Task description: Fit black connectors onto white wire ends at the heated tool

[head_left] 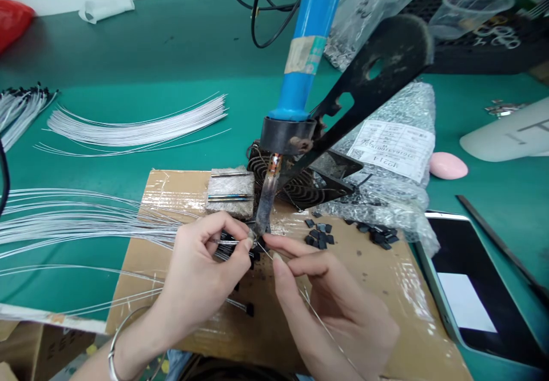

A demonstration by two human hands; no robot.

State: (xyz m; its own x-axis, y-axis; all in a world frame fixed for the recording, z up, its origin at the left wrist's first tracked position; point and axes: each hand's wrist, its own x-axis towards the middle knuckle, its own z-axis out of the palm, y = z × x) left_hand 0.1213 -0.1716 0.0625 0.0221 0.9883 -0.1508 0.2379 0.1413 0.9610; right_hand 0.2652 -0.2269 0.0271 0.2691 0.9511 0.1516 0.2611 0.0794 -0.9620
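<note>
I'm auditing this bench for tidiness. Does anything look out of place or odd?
Somewhat: small black pieces lie scattered in loose clusters on the cardboard, whose surface shows dark specks. The blue-handled iron's metal barrel also looks stained.

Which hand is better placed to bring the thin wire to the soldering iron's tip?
Probably the right hand: its thumb and fingers hold the thin wire, whose end points toward the soldering iron. The left hand looks occupied, pinching a small workpiece close to the tip.
</note>
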